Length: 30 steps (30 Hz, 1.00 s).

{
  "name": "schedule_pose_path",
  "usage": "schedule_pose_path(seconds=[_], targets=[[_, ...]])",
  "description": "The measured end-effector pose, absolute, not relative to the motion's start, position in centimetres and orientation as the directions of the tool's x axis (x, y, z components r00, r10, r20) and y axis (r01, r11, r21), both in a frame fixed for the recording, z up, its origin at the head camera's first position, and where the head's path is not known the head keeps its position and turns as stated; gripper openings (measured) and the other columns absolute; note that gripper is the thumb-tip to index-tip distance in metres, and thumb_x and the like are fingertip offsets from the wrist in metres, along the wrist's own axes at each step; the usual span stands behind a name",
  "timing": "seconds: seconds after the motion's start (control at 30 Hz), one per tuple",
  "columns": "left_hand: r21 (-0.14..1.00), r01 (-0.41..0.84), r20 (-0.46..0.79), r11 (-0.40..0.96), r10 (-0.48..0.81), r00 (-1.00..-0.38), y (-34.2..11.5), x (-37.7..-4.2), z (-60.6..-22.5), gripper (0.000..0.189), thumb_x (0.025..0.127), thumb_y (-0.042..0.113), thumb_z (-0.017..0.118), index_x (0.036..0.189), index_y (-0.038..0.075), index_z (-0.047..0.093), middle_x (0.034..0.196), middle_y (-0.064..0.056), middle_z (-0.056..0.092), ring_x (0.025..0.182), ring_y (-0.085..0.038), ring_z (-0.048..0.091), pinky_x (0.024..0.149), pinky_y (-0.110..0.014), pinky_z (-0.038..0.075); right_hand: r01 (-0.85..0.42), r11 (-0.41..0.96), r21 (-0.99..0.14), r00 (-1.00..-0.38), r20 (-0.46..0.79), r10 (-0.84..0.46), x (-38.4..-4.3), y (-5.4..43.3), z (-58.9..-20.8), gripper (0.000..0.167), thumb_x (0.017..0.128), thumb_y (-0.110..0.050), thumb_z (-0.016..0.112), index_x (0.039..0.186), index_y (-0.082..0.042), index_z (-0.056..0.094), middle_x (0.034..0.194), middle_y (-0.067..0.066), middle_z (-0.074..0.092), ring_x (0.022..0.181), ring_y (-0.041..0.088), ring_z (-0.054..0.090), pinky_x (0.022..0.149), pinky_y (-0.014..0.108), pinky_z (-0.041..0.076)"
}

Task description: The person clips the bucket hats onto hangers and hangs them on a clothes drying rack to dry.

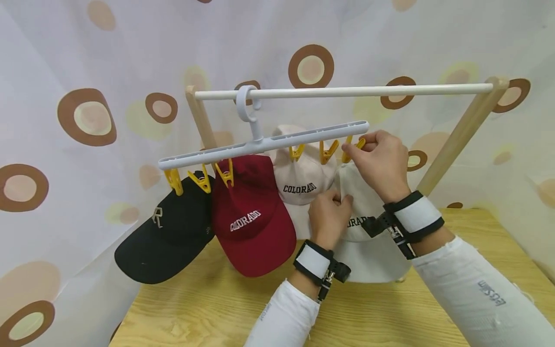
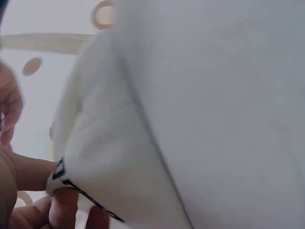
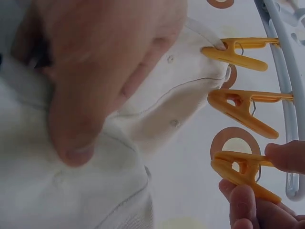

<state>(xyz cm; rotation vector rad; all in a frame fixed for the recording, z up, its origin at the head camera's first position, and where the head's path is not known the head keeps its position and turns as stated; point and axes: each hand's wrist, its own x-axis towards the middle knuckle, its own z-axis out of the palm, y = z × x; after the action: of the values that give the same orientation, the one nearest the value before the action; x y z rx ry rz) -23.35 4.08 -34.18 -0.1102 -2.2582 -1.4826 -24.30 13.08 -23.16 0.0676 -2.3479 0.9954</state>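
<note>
My left hand (image 1: 328, 219) pinches the side of a white baseball cap (image 1: 373, 262) beside its dark lettering; the left wrist view shows thumb and fingers on the folded cloth (image 2: 105, 157). Above it, my right hand (image 1: 383, 161) holds a yellow clip (image 3: 240, 169) by its handles, under the right end of a white hanger (image 1: 312, 137). In the right wrist view, the clip has no cloth in its jaws, and the white cap's edge (image 3: 138, 167) lies to its left. A cream cap (image 1: 299, 190) hangs from clips just left of my hands.
A red cap (image 1: 256, 207) and a black cap (image 1: 173, 231) hang from yellow clips on the hanger's left half. The tilted hanger hooks over a white bar (image 1: 347, 91) between wooden posts (image 1: 459, 135). Below is a wooden table (image 1: 368, 313); a patterned curtain (image 1: 260, 38) stands behind.
</note>
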Motion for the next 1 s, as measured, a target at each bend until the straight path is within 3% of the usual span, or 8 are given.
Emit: schedule_pose_path(seconds=[0.13,0.33,0.53,0.77,1.0], targets=[[0.879,0.279,0.366,0.386,-0.172,-0.915,4.1,-23.4,-33.5,0.048,0.086,0.021,0.072,0.049,0.015,0.041,0.044,0.010,0.031,0.041,-0.004,0.032,0.042,-0.020,0.021,-0.276,0.750,-0.601,-0.817,0.558,0.147,-24.2,13.3,-23.4,0.039,0.087,-0.030,0.073,0.100,0.007,0.069,0.092,0.026,0.074,0.078,0.033,0.069,0.049,0.020,0.036],[0.808,0.368,0.487,0.460,-0.172,-0.856,4.2,-23.5,-32.0,0.048,0.085,0.020,0.072,0.047,0.015,0.042,0.043,0.010,0.029,0.038,-0.002,0.028,0.040,-0.017,0.014,-0.308,0.784,-0.539,-0.804,0.588,0.088,-24.1,13.2,-23.1,0.035,0.085,-0.025,0.075,0.093,0.009,0.069,0.085,0.026,0.073,0.069,0.032,0.066,0.048,0.022,0.035],[0.744,0.394,0.551,0.539,-0.162,-0.819,4.0,-23.7,-30.8,0.039,0.085,0.024,0.072,0.051,0.014,0.056,0.046,0.007,0.042,0.043,-0.003,0.036,0.042,-0.017,0.019,-0.331,0.806,-0.492,-0.786,0.615,0.053,-24.0,13.1,-22.6,0.031,0.083,-0.022,0.075,0.082,0.008,0.068,0.075,0.023,0.070,0.057,0.024,0.056,0.047,0.026,0.034],[0.675,0.383,0.597,0.631,-0.161,-0.786,4.2,-23.7,-30.7,0.024,0.086,0.025,0.071,0.064,0.015,0.073,0.055,0.004,0.065,0.051,-0.010,0.057,0.047,-0.015,0.026,-0.299,0.808,-0.508,-0.808,0.585,0.069,-24.0,13.1,-22.7,0.029,0.082,-0.023,0.075,0.080,0.006,0.069,0.074,0.021,0.070,0.057,0.022,0.054,0.049,0.027,0.035],[0.623,0.368,0.623,0.690,-0.154,-0.767,4.7,-23.6,-30.6,0.023,0.087,0.027,0.071,0.066,0.018,0.073,0.058,0.007,0.066,0.053,-0.011,0.058,0.046,-0.018,0.030,-0.285,0.813,-0.507,-0.819,0.570,0.069,-23.9,13.2,-22.8,0.028,0.081,-0.024,0.074,0.078,0.004,0.068,0.070,0.018,0.069,0.055,0.019,0.052,0.049,0.027,0.034]])
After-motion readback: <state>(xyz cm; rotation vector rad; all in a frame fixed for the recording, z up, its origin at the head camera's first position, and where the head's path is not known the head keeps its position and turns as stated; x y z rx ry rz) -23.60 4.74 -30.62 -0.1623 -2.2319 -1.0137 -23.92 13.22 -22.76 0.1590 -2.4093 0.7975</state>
